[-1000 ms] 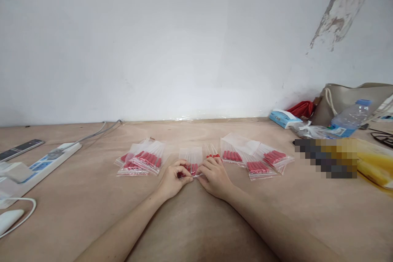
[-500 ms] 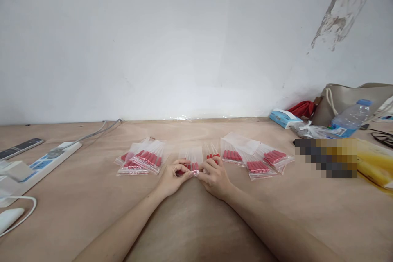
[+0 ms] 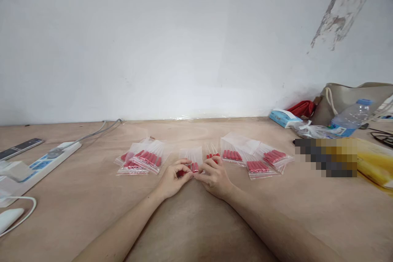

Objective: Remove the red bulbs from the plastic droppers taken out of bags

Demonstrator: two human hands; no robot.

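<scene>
A small clear zip bag lies flat before me, holding thin pale sticks with red handles. My left hand pinches the near edge of this bag with thumb and finger. At the same edge my right hand is pinched closed, its fingertips almost meeting the left thumb and hiding part of the bag. Just beyond the right fingers lie loose red-handled sticks, partly covered by that hand. Filled zip bags overlap in a pile on the left. More filled bags are spread on the right.
At the left are a power strip with plugs and cables, and a phone. A tissue pack, a plastic bottle, a grey bag and a yellow package stand at the right. A wall closes off the back.
My right fingertips have slid slightly left along the bag's near edge, closer to the left thumb. The left hand has barely moved, and the surrounding bags are unchanged.
</scene>
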